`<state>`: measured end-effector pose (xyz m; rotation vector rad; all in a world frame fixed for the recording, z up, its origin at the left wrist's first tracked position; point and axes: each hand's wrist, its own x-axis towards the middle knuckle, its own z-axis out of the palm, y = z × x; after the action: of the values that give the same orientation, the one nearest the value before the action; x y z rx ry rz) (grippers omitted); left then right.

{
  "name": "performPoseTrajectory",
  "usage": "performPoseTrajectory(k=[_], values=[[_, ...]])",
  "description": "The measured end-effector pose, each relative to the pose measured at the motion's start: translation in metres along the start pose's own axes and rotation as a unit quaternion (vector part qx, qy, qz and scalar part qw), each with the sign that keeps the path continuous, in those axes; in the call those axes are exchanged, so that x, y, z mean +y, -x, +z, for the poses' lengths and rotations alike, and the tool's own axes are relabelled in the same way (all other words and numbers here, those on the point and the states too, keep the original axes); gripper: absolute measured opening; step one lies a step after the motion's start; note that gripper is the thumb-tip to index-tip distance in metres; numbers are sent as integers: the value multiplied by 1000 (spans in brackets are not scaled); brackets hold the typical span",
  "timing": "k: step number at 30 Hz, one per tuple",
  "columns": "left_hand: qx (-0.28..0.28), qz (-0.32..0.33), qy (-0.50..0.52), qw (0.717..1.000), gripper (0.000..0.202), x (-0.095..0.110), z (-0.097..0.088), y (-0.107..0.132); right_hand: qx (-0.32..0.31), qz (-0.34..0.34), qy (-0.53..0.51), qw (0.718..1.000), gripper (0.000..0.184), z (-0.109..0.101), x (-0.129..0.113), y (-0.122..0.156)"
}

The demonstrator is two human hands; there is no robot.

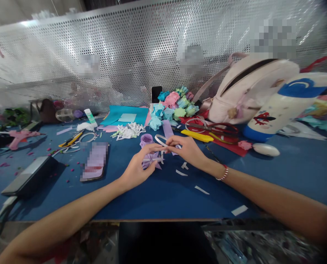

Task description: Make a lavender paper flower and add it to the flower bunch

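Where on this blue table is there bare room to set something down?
Barest: the table right of the right hand, which pinches a white strip, below the white oval piece. Also the front edge between the forearms, near the left hand gripping purple paper; few scraps there. Crowded: paper flowers, scissors behind; phone, glue gun left.

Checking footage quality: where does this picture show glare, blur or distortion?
Head view: glare on the perforated metal screen, its top edge bowed by the lens; bottom corners smear; left hand, right hand and purple paper flower look sharp.
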<state>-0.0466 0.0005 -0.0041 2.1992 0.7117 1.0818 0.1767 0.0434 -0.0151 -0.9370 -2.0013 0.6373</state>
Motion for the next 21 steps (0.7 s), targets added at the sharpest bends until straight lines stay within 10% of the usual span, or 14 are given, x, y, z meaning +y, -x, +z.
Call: performPoseTrajectory(k=[12, 21], values=[[76, -21, 68, 995, 26, -4, 0, -1, 16, -13, -43, 999, 18, -2, -1, -2], [26, -21, -268, 963, 15, -12, -8, -3, -61, -184, 256, 947, 24, 5, -10, 8]])
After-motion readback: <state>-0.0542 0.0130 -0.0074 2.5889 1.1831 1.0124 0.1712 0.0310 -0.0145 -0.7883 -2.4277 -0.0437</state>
